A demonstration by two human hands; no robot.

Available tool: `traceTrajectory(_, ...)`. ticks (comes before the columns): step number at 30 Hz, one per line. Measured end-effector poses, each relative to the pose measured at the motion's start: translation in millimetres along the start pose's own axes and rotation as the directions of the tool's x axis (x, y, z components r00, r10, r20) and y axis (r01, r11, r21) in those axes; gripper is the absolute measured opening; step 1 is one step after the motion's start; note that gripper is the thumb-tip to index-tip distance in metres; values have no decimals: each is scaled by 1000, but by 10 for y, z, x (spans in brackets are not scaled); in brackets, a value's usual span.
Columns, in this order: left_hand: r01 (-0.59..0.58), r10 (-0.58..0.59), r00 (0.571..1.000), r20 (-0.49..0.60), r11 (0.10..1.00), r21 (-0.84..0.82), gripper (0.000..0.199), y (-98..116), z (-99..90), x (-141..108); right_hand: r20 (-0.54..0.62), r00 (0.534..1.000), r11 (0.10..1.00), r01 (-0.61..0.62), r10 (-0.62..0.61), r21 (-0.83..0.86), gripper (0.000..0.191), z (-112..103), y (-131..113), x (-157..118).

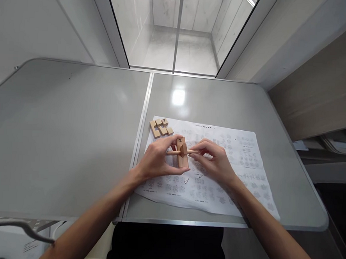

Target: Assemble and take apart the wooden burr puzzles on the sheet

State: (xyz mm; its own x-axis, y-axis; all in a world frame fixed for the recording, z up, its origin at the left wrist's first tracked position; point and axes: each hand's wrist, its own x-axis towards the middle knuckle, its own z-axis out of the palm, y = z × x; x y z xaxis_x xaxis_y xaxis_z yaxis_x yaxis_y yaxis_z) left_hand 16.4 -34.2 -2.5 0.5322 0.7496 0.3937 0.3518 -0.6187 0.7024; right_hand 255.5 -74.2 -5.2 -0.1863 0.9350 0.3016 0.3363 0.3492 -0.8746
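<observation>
The fingers of a person's left hand (158, 154) spanned a brown, oblong wooden block marked "2" (184, 163), thumb at its near end and fingertips at its far end, while the fingers of the right hand (214, 157) were drawn narrow around the right end of a thin, round, pale wooden stick (192, 151). The risk, by appearances, lay in that two-ended hold: a sideways push by the right fingers could have twisted the block out of the left ones, and a slanted pull could have jammed or loosened the darker, faceted wooden piece (184, 149) at the crossing. The block sat between the two hands, above a white printed paper sheet (259, 177) on a grey, metal-edged desk (72, 139). Its long axis ran from near to far, the numbered end pointing away from the person and slightly left; the stick crossed it nearly at right angles, one end toward each hand. Whether the stick was a single length could not be told. Beyond the left fingers, pale, blocky, notched wooden pieces (154, 130) lay grouped at the sheet's far left corner, one marked "3".
</observation>
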Motion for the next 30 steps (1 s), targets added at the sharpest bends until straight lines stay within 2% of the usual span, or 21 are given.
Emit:
traceTrajectory(8, 38, -37, 998, 43, 999, -35, 80, 5, 1, 4, 14, 1000, 999, -8, 9, -35, 12, -14, 25, 7)
traceTrajectory(15, 48, -45, 997, 56, 998, -45, 79, 17, -1, 0, 2, 1000, 1000, -15, 15, -24, 7, -5, 37, -5)
traceTrajectory(22, 35, -28, 998, 57, 989, -142, 79, 12, 4, -12, -13, 1000, 1000, 28, -28, 0, 10, -5, 74, -33)
traceTrajectory(30, -18, 21, 999, 47, 998, -57, 74, 6, -21, 14, 3, 998, 998, 63, -63, -18, 4, -32, 76, -30)
